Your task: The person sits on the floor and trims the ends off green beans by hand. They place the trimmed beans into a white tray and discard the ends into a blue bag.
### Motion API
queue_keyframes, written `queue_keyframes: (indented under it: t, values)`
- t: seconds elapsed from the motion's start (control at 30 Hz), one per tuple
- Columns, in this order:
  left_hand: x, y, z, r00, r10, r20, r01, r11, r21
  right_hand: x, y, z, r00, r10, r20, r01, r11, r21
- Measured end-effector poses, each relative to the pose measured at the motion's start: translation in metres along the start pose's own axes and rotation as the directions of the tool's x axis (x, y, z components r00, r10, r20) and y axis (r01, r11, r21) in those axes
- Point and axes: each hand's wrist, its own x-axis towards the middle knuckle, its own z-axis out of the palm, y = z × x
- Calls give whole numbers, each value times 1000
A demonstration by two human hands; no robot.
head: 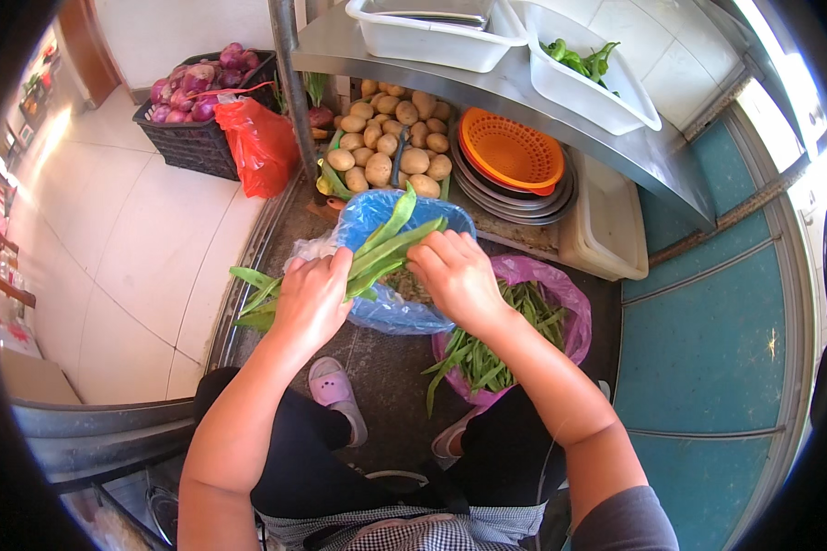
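A bunch of long flat green beans (393,242) is gripped in my left hand (315,289), its ends sticking out on both sides of the fist. The fingers of my right hand (455,272) pinch the end of a bean at the right of the bunch. Below both hands stands a bin lined with a blue plastic bag (403,206); small scraps (410,284) show inside it. Beside my right forearm, a pink plastic bag (577,303) lies open, filled with more green beans (486,361). My forearm hides part of that pile.
Potatoes (379,141) with a dark-handled peeler (400,157) on them sit under a steel shelf (448,79). Nearby are orange colanders (513,148) stacked on metal basins, and a black crate (179,141) of red onions beside a red bag (258,148). White tubs (593,89) stand on the shelf, one holding green peppers.
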Motion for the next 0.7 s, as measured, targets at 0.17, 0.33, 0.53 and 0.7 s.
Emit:
queue_keyframes:
  t: [0.17,0.33,0.53,0.7]
  values:
    - [3,0,-6,979,-175,103,198,934,-297,-1,-19,-6,846,469,255,-360,148,921]
    - [6,6,-13,961,-211,178,264,893,-365,-7,13,-16,794,599,104,-431,434,791]
    - [-2,5,-18,993,-68,94,84,980,-178,2,19,-25,951,251,-183,-224,962,154]
    - [-3,1,-15,997,4,83,7,991,-134,0,27,-31,979,-148,-143,91,935,-343]
